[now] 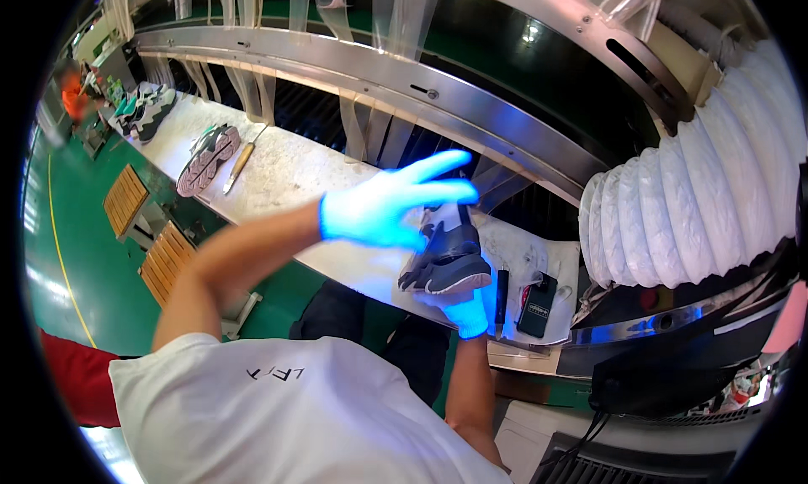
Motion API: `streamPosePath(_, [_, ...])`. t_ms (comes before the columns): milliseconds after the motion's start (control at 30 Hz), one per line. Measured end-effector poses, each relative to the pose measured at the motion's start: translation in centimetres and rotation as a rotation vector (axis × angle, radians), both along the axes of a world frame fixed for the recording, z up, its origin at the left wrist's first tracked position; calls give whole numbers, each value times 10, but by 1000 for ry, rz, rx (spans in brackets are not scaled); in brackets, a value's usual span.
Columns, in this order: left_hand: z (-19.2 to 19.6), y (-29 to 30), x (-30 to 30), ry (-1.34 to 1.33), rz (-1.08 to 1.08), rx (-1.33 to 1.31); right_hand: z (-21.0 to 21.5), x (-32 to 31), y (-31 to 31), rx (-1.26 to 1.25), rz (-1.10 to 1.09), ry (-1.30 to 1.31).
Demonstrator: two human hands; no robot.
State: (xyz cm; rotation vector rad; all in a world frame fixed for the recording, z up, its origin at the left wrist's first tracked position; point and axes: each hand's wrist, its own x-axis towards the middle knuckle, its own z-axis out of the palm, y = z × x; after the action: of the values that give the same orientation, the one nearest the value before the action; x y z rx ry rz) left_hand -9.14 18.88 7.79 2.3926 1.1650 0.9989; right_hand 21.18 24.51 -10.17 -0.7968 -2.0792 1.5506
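A dark grey sneaker [454, 257] with a grey sole is held up over the front edge of the bench, in front of my body. My right hand [466, 313], in a white glove lit blue, supports it from below; the shoe hides most of those fingers. Just above and to the left of the shoe is my gloved left hand [383, 206], its fingers spread. The left fingers are slightly blurred, and I cannot tell whether any of them touches the sneaker's upper.
A long pale bench [295, 177] carries another sneaker [209, 160], a wooden-handled tool [240, 166] and several shoes at its far left. Behind it runs a metal-framed machine with clear strips. On the right are a white ribbed duct [690, 206] and a dark phone-like device [536, 305].
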Motion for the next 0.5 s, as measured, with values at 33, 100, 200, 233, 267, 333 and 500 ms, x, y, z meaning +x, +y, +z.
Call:
streamPosePath(33, [-21,-19,2,-191,107,6,-5,-4,3,83,-35,-8])
streamPosePath(100, [-56,-45,34,-187,150,-247,-24,-16,3,84,-165,76])
streamPosePath(200, [-121,-65,79,-791,232,-481,-25,-42,-18,-82,-189,269])
streamPosePath(233, [-121,-68,75,-800,259,-491,3,-50,-30,-31,-157,411])
streamPosePath(267, [-128,-67,74,-820,274,-497,21,-55,-37,-219,-121,528])
streamPosePath(333, [-135,-71,72,-602,324,-296,41,-58,-50,-641,-80,761])
streamPosePath(500, [-129,-78,74,-672,228,-255,26,-58,-62,-814,-189,886])
